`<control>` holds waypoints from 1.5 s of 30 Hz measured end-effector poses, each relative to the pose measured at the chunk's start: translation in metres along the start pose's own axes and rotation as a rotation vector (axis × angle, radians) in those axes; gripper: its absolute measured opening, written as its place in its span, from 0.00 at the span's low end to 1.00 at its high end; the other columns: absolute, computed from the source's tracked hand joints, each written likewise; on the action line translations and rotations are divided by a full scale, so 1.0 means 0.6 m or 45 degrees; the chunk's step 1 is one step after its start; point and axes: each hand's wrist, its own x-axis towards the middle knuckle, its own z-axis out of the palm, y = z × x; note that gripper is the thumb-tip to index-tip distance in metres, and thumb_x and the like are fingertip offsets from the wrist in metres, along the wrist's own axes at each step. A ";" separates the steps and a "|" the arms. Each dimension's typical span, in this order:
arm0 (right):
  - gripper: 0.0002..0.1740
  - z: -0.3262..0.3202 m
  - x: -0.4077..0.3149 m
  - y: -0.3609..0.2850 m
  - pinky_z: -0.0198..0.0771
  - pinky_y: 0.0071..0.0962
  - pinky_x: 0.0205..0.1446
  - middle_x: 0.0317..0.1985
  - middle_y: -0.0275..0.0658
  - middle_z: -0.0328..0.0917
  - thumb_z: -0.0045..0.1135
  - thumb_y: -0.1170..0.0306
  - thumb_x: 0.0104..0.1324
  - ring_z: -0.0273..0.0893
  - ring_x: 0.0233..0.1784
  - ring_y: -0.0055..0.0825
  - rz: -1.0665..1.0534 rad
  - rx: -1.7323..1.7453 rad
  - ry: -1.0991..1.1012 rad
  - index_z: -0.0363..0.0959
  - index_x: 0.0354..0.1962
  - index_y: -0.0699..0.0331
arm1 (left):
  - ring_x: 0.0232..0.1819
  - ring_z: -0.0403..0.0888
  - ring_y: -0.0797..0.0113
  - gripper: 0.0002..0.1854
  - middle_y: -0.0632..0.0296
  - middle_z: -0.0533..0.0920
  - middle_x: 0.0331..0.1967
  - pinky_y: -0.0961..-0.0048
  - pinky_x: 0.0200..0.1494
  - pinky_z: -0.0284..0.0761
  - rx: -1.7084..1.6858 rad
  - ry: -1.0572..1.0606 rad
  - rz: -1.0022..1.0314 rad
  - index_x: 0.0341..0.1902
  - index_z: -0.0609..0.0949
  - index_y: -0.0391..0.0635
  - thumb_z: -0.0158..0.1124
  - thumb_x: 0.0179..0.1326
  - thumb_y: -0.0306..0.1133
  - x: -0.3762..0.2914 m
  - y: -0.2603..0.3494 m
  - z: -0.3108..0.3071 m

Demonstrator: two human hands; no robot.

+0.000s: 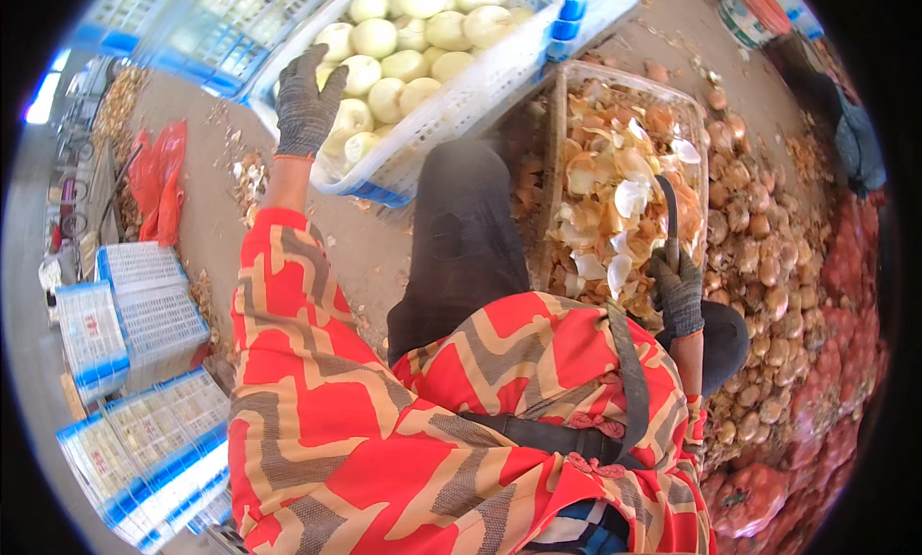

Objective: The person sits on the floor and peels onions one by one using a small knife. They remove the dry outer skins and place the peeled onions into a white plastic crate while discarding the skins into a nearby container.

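My left hand [308, 105], in a grey knit glove, is over the near left rim of a white and blue plastic crate [461, 116]. Its thumb and fingers are spread, and I see nothing in its grip. Peeled onions [385, 100] fill the crate beside it. My right hand [676, 290], gloved alike, is closed around the handle of a hooked knife [671, 209]. The dark, curved blade points away from me over a plastic bin [556, 159] heaped with onion skins [634, 166].
Unpeeled onions [763, 260] are piled on the floor to the right, with red mesh sacks [753, 494] beyond. Plastic crates [155, 296] stand at the left near red plastic bags [162, 180]. My knee [464, 188] sits between crate and bin. A bucket [753, 15] stands at the far right.
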 end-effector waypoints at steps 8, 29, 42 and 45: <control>0.12 -0.162 -0.105 -0.042 0.59 0.17 0.16 0.15 0.29 0.69 0.58 0.63 0.61 0.65 0.13 0.15 -0.131 0.357 0.490 0.72 0.35 0.63 | 0.51 0.75 0.54 0.25 0.51 0.79 0.47 0.61 0.55 0.69 0.564 -0.070 -0.431 0.52 0.76 0.40 0.62 0.58 0.45 -0.093 -0.083 0.185; 0.24 -0.233 -0.053 0.636 0.68 0.43 0.51 0.46 0.59 0.73 0.44 0.57 0.63 0.73 0.48 0.51 0.890 -0.528 0.430 0.71 0.48 0.65 | 0.52 0.75 0.60 0.30 0.50 0.77 0.50 0.69 0.57 0.69 -0.359 -0.179 -0.424 0.53 0.75 0.34 0.65 0.55 0.47 0.075 0.269 0.029; 0.17 -0.278 -0.096 0.354 0.68 0.39 0.37 0.30 0.52 0.75 0.57 0.61 0.58 0.75 0.33 0.47 0.099 -0.382 0.913 0.69 0.39 0.65 | 0.60 0.66 0.52 0.30 0.48 0.70 0.57 0.59 0.62 0.61 -0.695 -0.488 0.944 0.57 0.71 0.38 0.69 0.49 0.33 -0.022 0.665 0.041; 0.15 -0.282 -0.126 0.158 0.69 0.40 0.38 0.32 0.52 0.75 0.57 0.62 0.59 0.75 0.38 0.49 -0.202 -0.553 0.912 0.69 0.37 0.65 | 0.63 0.62 0.50 0.36 0.49 0.66 0.61 0.57 0.63 0.60 -0.561 -0.378 1.158 0.60 0.70 0.44 0.72 0.45 0.36 -0.028 0.747 0.047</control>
